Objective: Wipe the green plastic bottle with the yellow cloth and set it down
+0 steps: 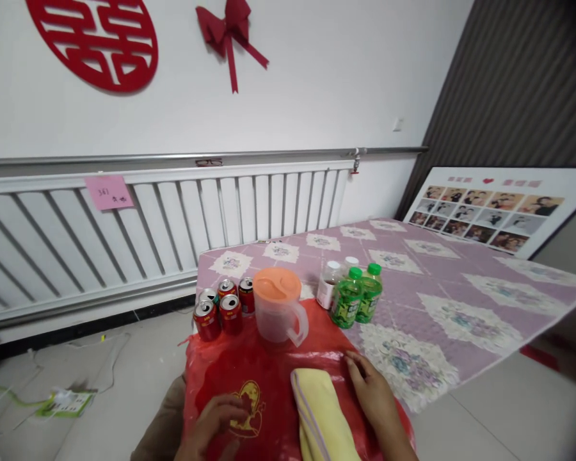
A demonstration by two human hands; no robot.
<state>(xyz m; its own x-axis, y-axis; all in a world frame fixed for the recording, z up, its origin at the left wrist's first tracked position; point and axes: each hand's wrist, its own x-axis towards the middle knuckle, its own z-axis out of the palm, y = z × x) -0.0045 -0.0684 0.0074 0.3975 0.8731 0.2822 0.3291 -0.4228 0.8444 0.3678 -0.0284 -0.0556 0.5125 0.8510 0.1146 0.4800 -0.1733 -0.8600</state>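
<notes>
Both hands lie flat, fingers spread — left hand (217,419) on red bag (264,371), right hand (372,397) beside yellow cloth (321,410).

Glossy crinkled red plastic bag (249,378), soft matt yellow cloth (321,416), shiny metal cans (221,310).

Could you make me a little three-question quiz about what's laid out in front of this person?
1. How many red cans stand left of the orange-lidded pitcher?
2. True or false: the right hand lies beside the folded yellow towel.
3. The left hand rests on: A) the red bag B) the green bottles C) the quilted cover.

Key: 1) Five. 2) True; it lies flat on the red bag just right of the towel. 3) A, by the gold heart print.
</notes>
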